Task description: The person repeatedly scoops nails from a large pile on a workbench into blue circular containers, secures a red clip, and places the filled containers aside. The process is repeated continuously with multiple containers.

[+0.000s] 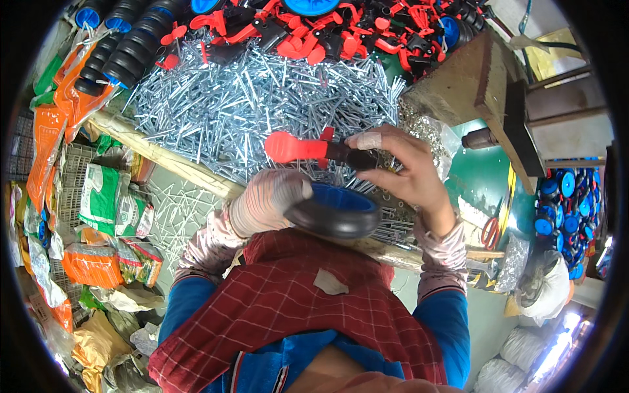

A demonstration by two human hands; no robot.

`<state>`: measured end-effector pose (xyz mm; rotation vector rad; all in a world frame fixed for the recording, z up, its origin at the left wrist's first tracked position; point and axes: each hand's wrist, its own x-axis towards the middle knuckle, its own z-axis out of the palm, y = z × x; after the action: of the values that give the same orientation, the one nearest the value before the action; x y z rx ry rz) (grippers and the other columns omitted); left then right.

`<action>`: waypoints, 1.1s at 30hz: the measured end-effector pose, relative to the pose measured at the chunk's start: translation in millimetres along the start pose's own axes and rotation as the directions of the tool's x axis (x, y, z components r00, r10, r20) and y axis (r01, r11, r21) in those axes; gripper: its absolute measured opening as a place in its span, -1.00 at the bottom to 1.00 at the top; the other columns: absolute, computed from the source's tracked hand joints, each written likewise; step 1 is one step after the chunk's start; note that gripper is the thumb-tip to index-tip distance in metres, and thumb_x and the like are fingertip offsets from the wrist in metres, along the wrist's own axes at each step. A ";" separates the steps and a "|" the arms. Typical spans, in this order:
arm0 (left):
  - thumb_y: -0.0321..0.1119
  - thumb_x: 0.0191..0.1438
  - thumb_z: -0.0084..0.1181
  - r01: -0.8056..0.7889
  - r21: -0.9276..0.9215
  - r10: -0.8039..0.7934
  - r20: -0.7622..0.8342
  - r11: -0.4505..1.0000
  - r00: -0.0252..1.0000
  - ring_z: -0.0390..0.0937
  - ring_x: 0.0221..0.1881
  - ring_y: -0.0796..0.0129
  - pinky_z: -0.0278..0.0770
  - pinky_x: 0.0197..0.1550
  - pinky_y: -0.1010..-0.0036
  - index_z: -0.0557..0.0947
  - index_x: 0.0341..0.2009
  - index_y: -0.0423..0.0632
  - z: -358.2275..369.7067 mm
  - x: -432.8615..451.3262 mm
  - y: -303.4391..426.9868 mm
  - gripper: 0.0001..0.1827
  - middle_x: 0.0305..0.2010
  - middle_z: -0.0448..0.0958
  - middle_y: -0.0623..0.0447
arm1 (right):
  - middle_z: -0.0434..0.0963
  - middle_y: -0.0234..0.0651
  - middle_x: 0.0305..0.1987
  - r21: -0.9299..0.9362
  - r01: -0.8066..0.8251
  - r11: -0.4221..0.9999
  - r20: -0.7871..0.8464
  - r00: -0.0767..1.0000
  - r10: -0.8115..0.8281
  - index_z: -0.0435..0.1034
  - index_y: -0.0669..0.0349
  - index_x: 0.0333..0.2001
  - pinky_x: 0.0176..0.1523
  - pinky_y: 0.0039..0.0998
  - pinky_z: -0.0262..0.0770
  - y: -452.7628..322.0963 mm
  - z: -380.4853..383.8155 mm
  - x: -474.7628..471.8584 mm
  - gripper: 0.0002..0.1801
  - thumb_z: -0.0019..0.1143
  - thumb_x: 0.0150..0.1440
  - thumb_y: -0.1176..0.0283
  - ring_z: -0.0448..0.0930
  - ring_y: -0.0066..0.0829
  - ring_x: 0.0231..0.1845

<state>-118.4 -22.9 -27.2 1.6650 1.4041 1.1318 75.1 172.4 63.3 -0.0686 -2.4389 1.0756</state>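
My left hand (270, 201), in a striped glove, grips the rim of a black-tyred wheel (339, 223) with a blue hub at the table's front edge. My right hand (405, 167) is bare, with tape round one finger. Between its thumb and fingers it holds the black end of a red and black plastic brake part (297, 147). The red lever of that part points left, above the wheel and apart from it. Behind both hands spreads a heap of steel pins (236, 93).
More red and black plastic parts (314, 39) lie behind the pins. Rows of wheels (132, 54) stand at the far left. A metal bench tool (479, 83) stands at right, with red-handled scissors (490, 232) nearer me. A wooden edge strip (167, 157) borders the table; loose pins (179, 216) litter the floor.
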 end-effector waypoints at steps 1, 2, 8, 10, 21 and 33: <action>-0.35 -0.19 0.35 -0.084 0.134 0.088 -0.029 0.987 0.996 0.62 -0.33 0.15 0.58 -0.38 0.28 0.56 -0.30 -0.04 -1.8 1.5 1.8 -0.70 -0.36 0.56 0.04 | 0.64 -0.17 -0.12 0.048 0.017 0.999 0.033 0.999 -0.018 0.51 0.30 -0.10 0.01 -0.28 0.55 4.0 -2.4 6.3 -0.59 0.43 -0.07 0.48 0.66 -0.21 -0.11; -0.36 -0.24 0.34 -0.216 0.363 0.254 -0.060 0.907 0.965 0.62 -0.33 0.15 0.57 -0.40 0.28 0.56 -0.33 -0.03 -4.3 4.3 6.6 -0.70 -0.36 0.55 0.05 | 0.63 -0.20 -0.13 -0.032 0.077 0.997 0.066 0.995 -0.075 0.51 0.26 -0.10 -0.03 -0.30 0.56 4.3 0.1 11.3 -0.59 0.43 -0.07 0.43 0.65 -0.22 -0.13; -0.35 -0.28 0.22 -0.210 0.363 0.289 -0.178 0.908 0.941 0.58 -0.27 0.08 0.55 -0.24 0.21 0.60 -0.47 -0.06 -33.2 -4.2 -4.9 -0.81 -0.35 0.55 0.01 | 0.63 -0.19 -0.17 0.332 -0.157 0.930 0.192 0.977 0.097 0.47 0.41 -0.06 -0.02 -0.33 0.53 46.5 12.7 69.5 -0.58 0.08 0.28 0.20 0.63 -0.36 -0.15; -0.34 -0.07 0.14 -0.177 0.284 0.218 -0.122 0.942 0.968 0.57 -0.17 0.02 0.51 -0.09 0.18 0.61 -0.38 -0.16 -37.9 -12.8 -13.8 -0.82 -0.24 0.58 -0.09 | 0.59 -0.31 -0.19 0.180 -0.170 0.969 -0.213 0.955 0.207 0.43 0.38 -0.02 -0.02 -0.44 0.47 90.9 4.4 121.1 -0.55 -0.10 0.36 0.15 0.55 -0.54 -0.18; -0.41 0.01 0.11 -0.168 0.144 0.180 -0.073 0.975 0.981 0.55 0.00 0.03 0.46 0.11 0.19 0.61 -0.17 -0.24 -31.0 -10.8 -18.7 -0.73 -0.05 0.57 -0.16 | 0.53 0.14 -0.08 -0.273 -0.581 0.767 -0.693 0.672 0.262 0.34 0.30 0.05 0.08 -0.17 0.46 188.6 -13.0 223.5 -0.54 0.16 0.04 0.43 0.54 0.09 -0.02; -0.31 -0.04 0.25 0.160 -0.575 -0.170 0.037 0.802 0.985 0.61 -0.31 0.09 0.56 -0.24 0.27 0.63 -0.31 -0.07 17.1 3.8 5.0 -0.82 -0.36 0.60 0.01 | 0.50 0.27 -0.25 -0.432 -0.453 0.780 -0.473 0.850 0.232 0.23 0.43 0.03 -0.17 0.06 0.47 95.4 7.4 34.2 -0.59 0.04 0.12 0.48 0.55 0.25 -0.23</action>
<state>-100.6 -19.6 -28.7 1.0769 1.0389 1.3060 28.2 241.1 5.0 -0.8737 -2.3040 0.4099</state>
